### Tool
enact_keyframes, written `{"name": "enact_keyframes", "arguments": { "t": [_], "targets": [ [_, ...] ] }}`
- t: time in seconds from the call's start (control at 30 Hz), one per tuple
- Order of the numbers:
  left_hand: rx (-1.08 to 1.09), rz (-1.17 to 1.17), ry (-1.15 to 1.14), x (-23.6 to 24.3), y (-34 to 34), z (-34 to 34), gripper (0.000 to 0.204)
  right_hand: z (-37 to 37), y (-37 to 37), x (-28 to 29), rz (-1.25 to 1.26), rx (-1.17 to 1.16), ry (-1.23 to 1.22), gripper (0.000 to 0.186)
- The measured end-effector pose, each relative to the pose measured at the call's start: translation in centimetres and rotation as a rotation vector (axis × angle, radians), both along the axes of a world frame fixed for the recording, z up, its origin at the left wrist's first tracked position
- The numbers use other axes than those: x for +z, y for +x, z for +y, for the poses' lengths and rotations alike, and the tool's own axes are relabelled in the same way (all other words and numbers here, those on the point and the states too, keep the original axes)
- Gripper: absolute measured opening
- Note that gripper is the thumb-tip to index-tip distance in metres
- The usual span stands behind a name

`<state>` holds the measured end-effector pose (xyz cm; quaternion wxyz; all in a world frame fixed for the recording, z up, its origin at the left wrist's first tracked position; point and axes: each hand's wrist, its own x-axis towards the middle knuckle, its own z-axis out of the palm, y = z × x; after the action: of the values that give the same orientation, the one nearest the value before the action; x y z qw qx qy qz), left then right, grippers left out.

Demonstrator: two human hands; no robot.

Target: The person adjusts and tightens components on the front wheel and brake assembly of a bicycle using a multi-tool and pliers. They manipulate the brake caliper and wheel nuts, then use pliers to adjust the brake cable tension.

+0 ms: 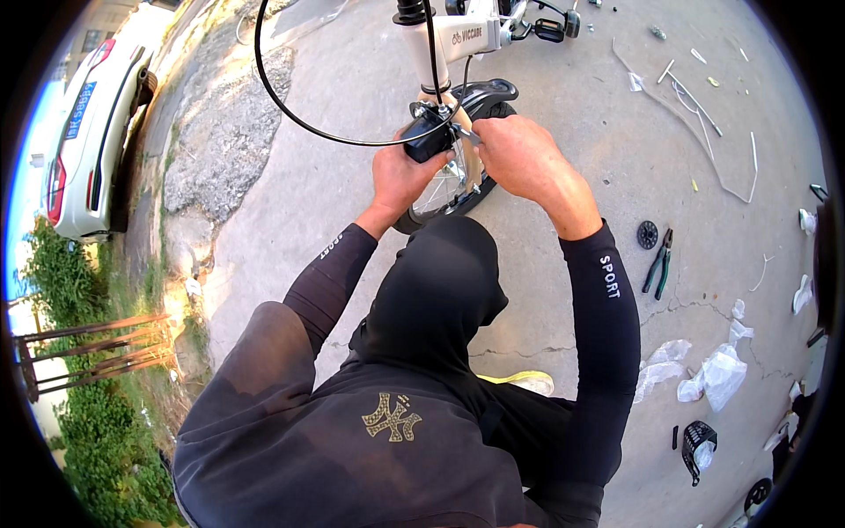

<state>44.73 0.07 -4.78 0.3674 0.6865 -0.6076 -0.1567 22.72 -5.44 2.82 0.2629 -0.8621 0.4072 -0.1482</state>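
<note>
A white bicycle (447, 35) stands before me, its front wheel (444, 195) turned toward me. My left hand (402, 181) is closed round a black box-shaped part (428, 139) at the top of the fork, thumb along its lower edge. On the other side of the fork (469, 158), my right hand (521, 158) makes a fist around a small silver metal tool (469, 135). Only the tool's end shows, close to the brake hardware; the rest is hidden by the fingers. A black cable (290, 114) loops across above my left hand. Behind the wheel sits a black mudguard (493, 90).
On the concrete to the right lie green-handled pliers (657, 264), a black round disc (647, 234), clear plastic bags (723, 377) and a black basket-like part (699, 444). White strips (704, 132) are scattered farther off. A white car (101, 132) stands at the left, near bushes (114, 440).
</note>
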Motion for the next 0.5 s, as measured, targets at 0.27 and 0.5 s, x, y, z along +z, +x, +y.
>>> {"name": "enact_keyframes", "arguments": {
  "t": [0.27, 0.5],
  "targets": [
    [-0.007, -0.019, -0.016, 0.5, -0.3, 0.2, 0.061, 5.7, 2.2, -10.8, -0.876, -0.436, 0.519, 0.019],
    [0.046, -0.064, 0.100, 1.5, -0.7, 0.3, 0.055, 1.2, 2.9, -4.7, -1.203, -0.544, 1.034, 0.027]
  ]
}}
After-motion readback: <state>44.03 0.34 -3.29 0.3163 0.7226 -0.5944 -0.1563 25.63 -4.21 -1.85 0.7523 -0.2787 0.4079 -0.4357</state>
